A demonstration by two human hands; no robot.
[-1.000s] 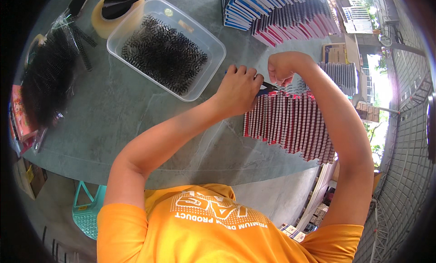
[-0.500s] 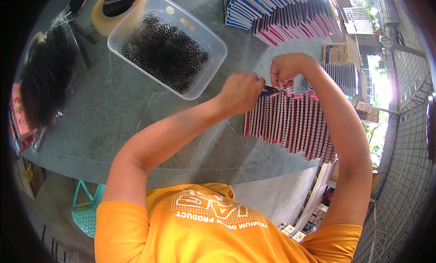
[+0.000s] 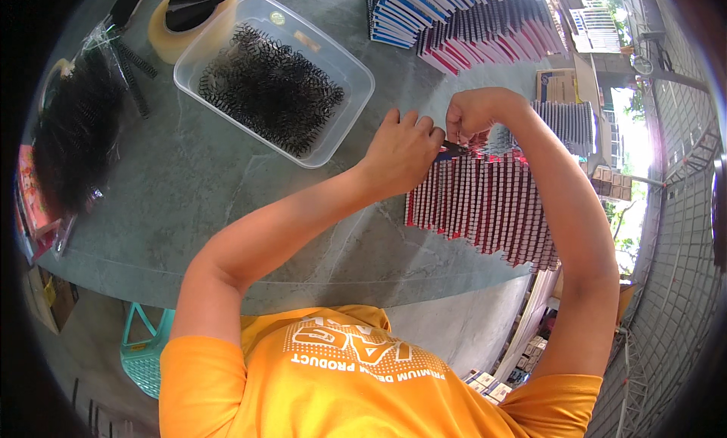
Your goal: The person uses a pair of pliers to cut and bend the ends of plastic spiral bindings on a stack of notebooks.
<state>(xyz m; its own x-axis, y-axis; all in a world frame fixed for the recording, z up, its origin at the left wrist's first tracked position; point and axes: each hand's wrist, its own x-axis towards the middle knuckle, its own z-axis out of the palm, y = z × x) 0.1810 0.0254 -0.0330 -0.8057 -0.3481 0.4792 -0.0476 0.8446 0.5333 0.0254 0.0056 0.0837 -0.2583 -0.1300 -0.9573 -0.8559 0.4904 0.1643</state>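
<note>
Head camera: A worker's left hand (image 3: 404,154) is wrapped around blue-handled pliers (image 3: 452,149), its fist hiding most of the tool, at the far end of a stack of red-edged notebooks (image 3: 477,207) near the right edge of a grey table (image 3: 189,173). The right hand (image 3: 477,114) curls close by, apart from the left; whether its fingers pinch anything cannot be told. A clear tub (image 3: 360,74) of tangled black coils (image 3: 273,90) sits toward the table's far side, which the frame cuts off, along with blue-covered books (image 3: 409,18). White lettering runs upside down across the orange shirt (image 3: 318,392); the tub's small round sticker (image 3: 277,18) is illegible.
</note>
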